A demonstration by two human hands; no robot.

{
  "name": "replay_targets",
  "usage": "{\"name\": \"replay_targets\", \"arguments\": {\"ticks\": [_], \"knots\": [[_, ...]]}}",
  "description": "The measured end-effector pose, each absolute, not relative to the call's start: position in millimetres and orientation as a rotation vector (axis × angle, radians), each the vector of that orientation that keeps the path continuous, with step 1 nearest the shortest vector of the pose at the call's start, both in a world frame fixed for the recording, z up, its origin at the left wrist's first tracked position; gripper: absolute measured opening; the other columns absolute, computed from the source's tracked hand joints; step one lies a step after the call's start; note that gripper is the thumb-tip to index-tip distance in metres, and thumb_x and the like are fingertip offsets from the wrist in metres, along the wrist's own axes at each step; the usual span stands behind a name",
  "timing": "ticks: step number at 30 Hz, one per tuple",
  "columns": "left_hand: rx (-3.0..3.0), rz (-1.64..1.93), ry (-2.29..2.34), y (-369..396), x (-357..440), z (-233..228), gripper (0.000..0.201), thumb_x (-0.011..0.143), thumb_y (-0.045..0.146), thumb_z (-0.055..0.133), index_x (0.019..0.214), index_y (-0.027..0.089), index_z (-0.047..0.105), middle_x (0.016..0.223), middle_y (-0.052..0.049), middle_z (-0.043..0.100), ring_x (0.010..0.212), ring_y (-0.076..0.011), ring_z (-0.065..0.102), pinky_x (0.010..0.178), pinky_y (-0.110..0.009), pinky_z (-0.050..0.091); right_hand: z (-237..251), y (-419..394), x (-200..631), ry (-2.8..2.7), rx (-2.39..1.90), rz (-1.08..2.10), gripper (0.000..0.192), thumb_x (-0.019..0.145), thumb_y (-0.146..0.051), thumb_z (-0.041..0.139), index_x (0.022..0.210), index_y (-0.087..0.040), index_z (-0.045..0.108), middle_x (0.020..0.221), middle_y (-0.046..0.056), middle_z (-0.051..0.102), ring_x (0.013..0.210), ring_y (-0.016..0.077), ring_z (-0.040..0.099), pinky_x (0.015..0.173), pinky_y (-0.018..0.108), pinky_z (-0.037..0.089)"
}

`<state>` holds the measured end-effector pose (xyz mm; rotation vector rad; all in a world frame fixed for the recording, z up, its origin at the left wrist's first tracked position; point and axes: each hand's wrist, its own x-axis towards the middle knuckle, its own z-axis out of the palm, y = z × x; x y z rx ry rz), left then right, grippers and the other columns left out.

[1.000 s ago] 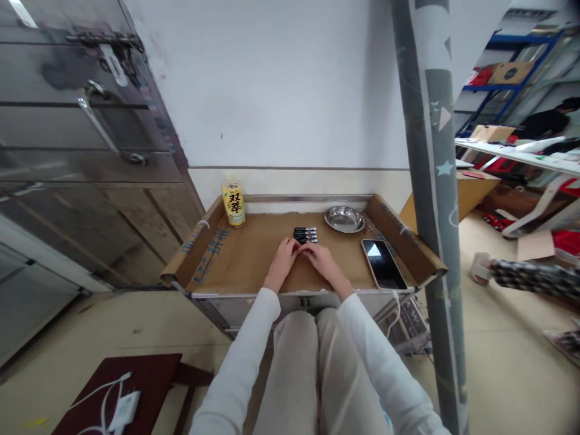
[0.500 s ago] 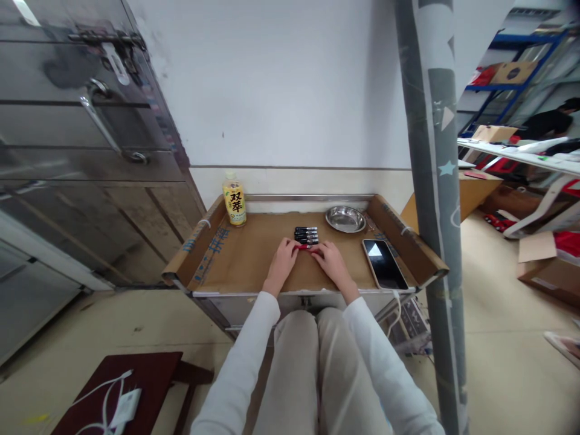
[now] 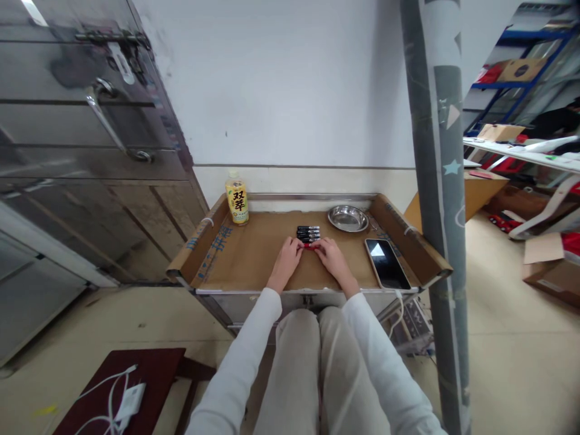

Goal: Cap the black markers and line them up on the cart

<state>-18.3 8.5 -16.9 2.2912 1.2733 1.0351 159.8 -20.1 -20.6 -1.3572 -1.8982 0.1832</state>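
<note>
1. Upper left of the frame: a metal door (image 3: 40, 124) with a curved handle (image 3: 111, 128).
2. Lower left: a dark red stool (image 3: 154, 362) carries a white charger (image 3: 130, 403) and its cables.
3. Left of centre: a yellow-labelled bottle (image 3: 238, 202) stands upright at the back corner of a cardboard-lined table (image 3: 254, 263).
4. Centre: the left hand (image 3: 287, 258) pinches the left end of a red pen (image 3: 310, 245).
5. Also at centre: the red pen lies crosswise between the hands, just below several black pens (image 3: 309, 233) set side by side; whether it touches the nearest one, I cannot tell.
6. Just right of centre: the right hand (image 3: 332, 257) pinches the pen's other end; the two hands are apart.
7. Right of centre: a round metal dish (image 3: 348, 220) sits near the table's back edge, with a phone (image 3: 388, 266) below it.
8. Right: a grey pole (image 3: 446, 211) rises past the table; beyond it, an open cardboard box (image 3: 550, 275) sits on the floor.
</note>
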Motion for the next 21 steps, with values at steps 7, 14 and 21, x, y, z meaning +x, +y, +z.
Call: {"name": "replay_targets", "arguments": {"ticks": [7,14,21], "knots": [[2.141,1.088,1.23,17,-21,-21,0.01,0.085,0.008,0.059,0.087,0.018,0.06,0.09,-0.001,0.053,0.081,-0.0136,0.058,0.084,-0.03,0.05,-23,-24,164,-1.772,-1.434,0.106,0.022,0.091,-0.019,0.047,0.102,-0.02,0.066,0.1,0.009,0.061,0.098,0.0237,0.055,0.091,0.038,0.046],[2.159,1.099,1.21,17,-20,-19,0.007,0.086,0.012,0.058,0.086,0.018,0.061,0.09,-0.002,0.055,0.081,-0.0138,0.059,0.083,-0.03,0.05,-24,-23,162,-1.769,-1.54,-0.01,0.023,0.092,-0.019,0.044,0.099,-0.018,0.066,0.098,0.01,0.062,0.095,0.0241,0.055,0.088,0.037,0.045],[2.233,1.149,1.565,34,-31,-8,0.017,0.091,0.014,0.048,0.101,0.018,0.06,0.104,-0.008,0.061,0.094,-0.0195,0.06,0.088,-0.035,0.049,-28,-13,170,-1.751,-1.727,-0.22,0.032,0.092,-0.015,0.04,0.114,-0.011,0.062,0.113,0.017,0.061,0.102,0.0275,0.054,0.092,0.04,0.043]]}}
